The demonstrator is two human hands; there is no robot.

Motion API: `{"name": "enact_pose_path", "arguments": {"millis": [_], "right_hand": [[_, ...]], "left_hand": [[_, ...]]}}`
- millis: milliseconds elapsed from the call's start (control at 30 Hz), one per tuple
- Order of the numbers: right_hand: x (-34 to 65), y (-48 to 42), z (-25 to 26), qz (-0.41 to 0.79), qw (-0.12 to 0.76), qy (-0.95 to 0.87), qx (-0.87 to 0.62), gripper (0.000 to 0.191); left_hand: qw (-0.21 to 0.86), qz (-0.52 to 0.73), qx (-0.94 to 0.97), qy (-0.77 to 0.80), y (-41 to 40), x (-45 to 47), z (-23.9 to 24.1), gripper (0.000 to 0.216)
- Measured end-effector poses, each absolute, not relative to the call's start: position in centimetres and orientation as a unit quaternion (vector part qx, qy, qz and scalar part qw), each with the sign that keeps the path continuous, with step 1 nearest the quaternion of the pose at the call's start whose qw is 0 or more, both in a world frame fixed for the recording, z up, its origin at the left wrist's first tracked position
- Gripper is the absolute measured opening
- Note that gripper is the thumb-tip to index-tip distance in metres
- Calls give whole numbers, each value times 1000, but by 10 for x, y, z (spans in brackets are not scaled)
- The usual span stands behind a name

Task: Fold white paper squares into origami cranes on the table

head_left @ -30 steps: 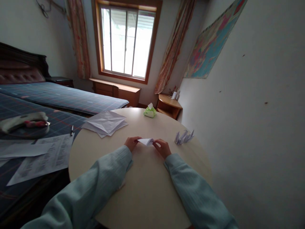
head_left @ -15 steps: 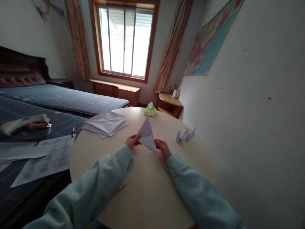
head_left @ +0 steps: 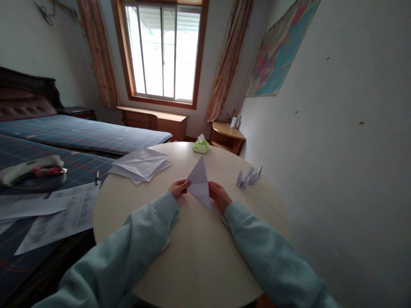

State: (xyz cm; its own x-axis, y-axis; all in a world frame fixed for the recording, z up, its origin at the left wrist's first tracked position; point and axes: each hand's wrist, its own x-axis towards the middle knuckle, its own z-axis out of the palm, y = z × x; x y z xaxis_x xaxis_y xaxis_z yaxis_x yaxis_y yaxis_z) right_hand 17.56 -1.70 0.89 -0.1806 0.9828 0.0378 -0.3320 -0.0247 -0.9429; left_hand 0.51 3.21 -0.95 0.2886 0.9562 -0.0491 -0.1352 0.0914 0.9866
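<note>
A white sheet folded into a kite shape (head_left: 199,183) lies on the round beige table (head_left: 192,252), one tip pointing away from me and the other toward me. My left hand (head_left: 178,188) pinches its left corner. My right hand (head_left: 218,196) holds its right corner with the fingers curled in. Both arms wear pale blue sleeves.
A stack of creased white sheets (head_left: 140,164) lies at the table's far left. Folded paper cranes (head_left: 248,177) stand at the right, near the wall. A green tissue pack (head_left: 201,146) sits at the far edge. Printed papers (head_left: 61,216) and a pen (head_left: 96,177) lie on the bed at left.
The paper was a low flat fold between my hands a second ago. It has opened upward into a tall kite shape, and my hands have stayed at its two side corners.
</note>
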Motion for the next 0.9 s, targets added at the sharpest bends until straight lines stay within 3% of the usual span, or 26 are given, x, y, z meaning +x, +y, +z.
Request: {"name": "enact_pose_path", "arguments": {"millis": [633,900], "right_hand": [[176,-16,10,607,550,-433,-377,19],[178,-14,8,604,569,-418,-370,27]], "left_hand": [[686,451,447,356,32,7,-10,46],[683,434,474,348,30,8,-10,43]]}}
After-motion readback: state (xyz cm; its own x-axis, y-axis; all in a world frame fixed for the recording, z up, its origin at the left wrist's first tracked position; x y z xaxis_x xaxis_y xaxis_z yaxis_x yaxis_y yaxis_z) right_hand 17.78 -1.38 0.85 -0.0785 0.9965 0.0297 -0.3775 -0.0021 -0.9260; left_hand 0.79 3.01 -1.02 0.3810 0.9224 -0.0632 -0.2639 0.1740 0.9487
